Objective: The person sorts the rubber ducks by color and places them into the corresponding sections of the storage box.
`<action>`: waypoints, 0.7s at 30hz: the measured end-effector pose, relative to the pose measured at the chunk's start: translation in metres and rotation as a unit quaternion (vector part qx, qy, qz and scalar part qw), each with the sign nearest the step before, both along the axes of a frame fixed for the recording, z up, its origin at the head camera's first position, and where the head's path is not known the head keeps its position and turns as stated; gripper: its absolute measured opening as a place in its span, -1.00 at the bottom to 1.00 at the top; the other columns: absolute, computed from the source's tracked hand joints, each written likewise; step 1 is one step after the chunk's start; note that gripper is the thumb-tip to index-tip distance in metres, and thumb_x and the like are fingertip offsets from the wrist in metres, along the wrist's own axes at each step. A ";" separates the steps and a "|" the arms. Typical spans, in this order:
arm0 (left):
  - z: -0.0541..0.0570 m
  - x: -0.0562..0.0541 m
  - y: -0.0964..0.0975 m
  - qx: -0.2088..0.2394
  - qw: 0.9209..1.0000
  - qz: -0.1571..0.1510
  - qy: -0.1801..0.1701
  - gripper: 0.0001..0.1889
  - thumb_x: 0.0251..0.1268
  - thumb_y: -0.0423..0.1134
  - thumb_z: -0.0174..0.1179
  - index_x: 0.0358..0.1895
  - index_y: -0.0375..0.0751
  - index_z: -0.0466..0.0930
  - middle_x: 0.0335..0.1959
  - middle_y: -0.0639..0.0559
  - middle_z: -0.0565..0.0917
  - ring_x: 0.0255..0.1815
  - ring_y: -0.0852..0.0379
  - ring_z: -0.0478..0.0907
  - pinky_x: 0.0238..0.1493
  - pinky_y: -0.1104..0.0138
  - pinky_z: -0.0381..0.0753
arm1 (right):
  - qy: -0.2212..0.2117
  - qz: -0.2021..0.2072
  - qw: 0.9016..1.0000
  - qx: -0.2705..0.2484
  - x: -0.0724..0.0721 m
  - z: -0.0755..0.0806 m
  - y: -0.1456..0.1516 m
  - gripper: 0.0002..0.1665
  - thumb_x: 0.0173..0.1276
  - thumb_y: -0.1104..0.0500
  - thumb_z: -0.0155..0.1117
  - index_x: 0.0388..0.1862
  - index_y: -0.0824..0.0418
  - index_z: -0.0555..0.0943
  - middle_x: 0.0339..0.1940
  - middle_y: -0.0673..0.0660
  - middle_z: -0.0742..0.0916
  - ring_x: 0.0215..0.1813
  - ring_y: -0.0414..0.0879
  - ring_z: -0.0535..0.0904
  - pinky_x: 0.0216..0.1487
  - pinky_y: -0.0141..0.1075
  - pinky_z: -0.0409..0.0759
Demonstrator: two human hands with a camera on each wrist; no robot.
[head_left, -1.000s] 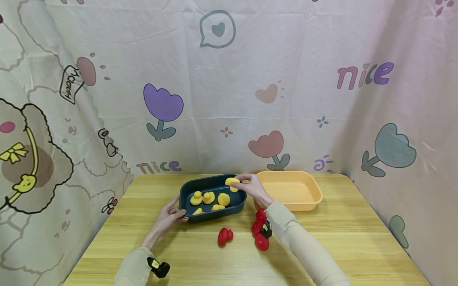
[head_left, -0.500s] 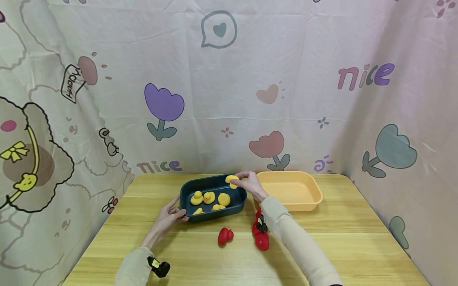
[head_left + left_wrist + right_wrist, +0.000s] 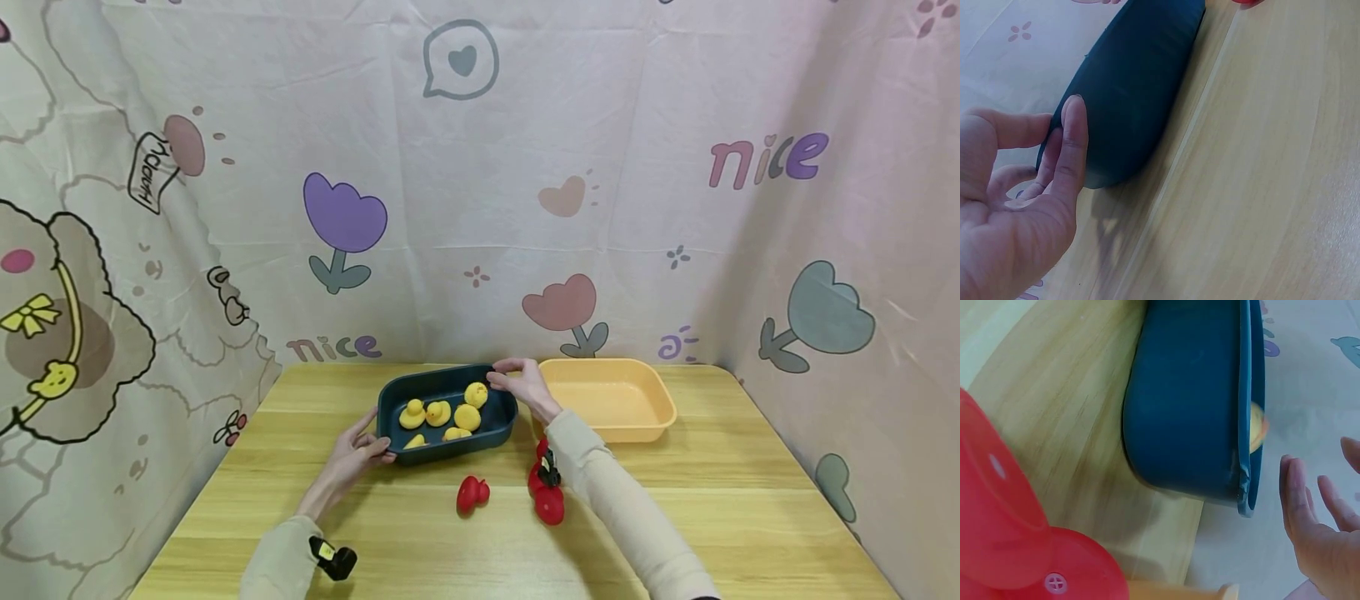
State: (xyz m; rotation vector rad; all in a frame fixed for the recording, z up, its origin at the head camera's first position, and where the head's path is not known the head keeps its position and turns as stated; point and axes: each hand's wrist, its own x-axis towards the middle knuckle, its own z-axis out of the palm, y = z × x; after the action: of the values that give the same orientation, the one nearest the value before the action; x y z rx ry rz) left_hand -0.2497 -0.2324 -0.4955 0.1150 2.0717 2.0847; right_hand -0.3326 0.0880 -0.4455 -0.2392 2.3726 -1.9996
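A dark blue bin stands on the table with several yellow rubber ducks inside. My left hand pinches the bin's left end; the left wrist view has the thumb on one side of the rim and fingers on the other. Over the bin's right end, my right hand has its fingers spread, holding nothing. Just below it, a rubber duck is inside the bin near the far right. In the right wrist view, that hand is apart from the bin's rim.
To the right, a yellow bin stands by the back edge of the table. A red toy lies in front of the blue bin. More red toys lie beside the right sleeve, partly hidden by the wrist camera.
My right hand has let go of the rubber duck it held over the bin, and its fingers have parted. The duck has dropped into the bin. My left hand keeps its grip.
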 end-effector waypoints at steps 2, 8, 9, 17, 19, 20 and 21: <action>0.000 0.000 0.000 0.000 1.000 0.001 0.000 -0.17 0.51 -0.44 0.05 0.65 -0.20 -0.26 -0.37 0.06 0.53 -0.27 0.21 0.72 -0.04 0.37 0.78 | 0.002 -0.003 1.000 0.010 0.003 0.001 0.002 -0.58 0.39 0.25 0.34 0.13 0.49 0.59 0.06 0.40 0.71 0.03 0.26 0.75 0.26 0.00 0.68; 0.000 0.000 0.000 -0.004 1.000 0.002 -0.001 -0.17 0.51 -0.43 0.05 0.65 -0.18 -0.26 -0.38 0.07 0.52 -0.26 0.20 0.73 -0.04 0.37 0.78 | -0.011 0.002 1.000 0.011 0.013 0.001 0.012 -0.58 0.40 0.15 0.34 0.17 0.33 0.63 0.14 0.32 0.68 0.09 0.22 0.74 0.50 0.10 0.44; 0.000 0.000 0.001 -0.005 1.000 0.002 -0.001 -0.17 0.51 -0.43 0.06 0.65 -0.18 -0.26 -0.38 0.07 0.52 -0.26 0.20 0.73 -0.04 0.37 0.78 | -0.013 0.004 1.000 0.006 0.015 0.001 0.014 -0.57 0.40 0.15 0.34 0.18 0.33 0.63 0.15 0.32 0.67 0.09 0.22 0.73 0.53 0.14 0.38; -0.001 -0.001 0.003 -0.010 1.000 0.021 0.000 -0.18 0.49 -0.44 0.06 0.65 -0.19 -0.21 -0.40 0.05 0.53 -0.30 0.18 0.73 -0.08 0.35 0.79 | 0.013 0.018 1.000 0.004 0.038 -0.004 0.032 -0.53 0.38 0.20 0.34 0.20 0.41 0.61 0.24 0.42 0.63 0.19 0.14 0.65 0.42 0.06 0.54; -0.002 -0.001 0.003 -0.012 1.000 0.026 0.003 -0.19 0.49 -0.46 0.05 0.65 -0.20 -0.21 -0.40 0.06 0.53 -0.31 0.18 0.73 -0.09 0.36 0.79 | 0.016 0.017 1.000 0.014 0.045 -0.006 0.037 -0.52 0.38 0.18 0.35 0.20 0.41 0.60 0.23 0.38 0.65 0.21 0.13 0.65 0.42 0.03 0.55; -0.002 -0.001 0.003 -0.012 0.999 0.030 0.003 -0.19 0.48 -0.46 0.05 0.65 -0.20 -0.20 -0.41 0.05 0.53 -0.31 0.18 0.73 -0.10 0.36 0.79 | 0.016 0.017 1.000 0.014 0.049 -0.006 0.039 -0.51 0.38 0.19 0.35 0.21 0.41 0.60 0.23 0.37 0.65 0.22 0.15 0.66 0.42 0.03 0.55; -0.003 -0.001 0.004 -0.014 0.999 0.034 0.005 -0.19 0.47 -0.47 0.05 0.65 -0.20 -0.19 -0.41 0.05 0.53 -0.32 0.18 0.73 -0.10 0.35 0.80 | 0.017 0.018 1.000 0.015 0.052 -0.007 0.041 -0.51 0.38 0.19 0.36 0.21 0.41 0.59 0.23 0.36 0.66 0.23 0.18 0.66 0.41 0.03 0.56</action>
State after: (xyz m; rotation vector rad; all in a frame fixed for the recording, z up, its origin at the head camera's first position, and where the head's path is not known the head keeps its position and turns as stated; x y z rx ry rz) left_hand -0.2507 -0.2287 -0.4985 0.0514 2.1384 2.0968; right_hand -0.2802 0.1294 -0.4525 -0.3153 2.3988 -1.9599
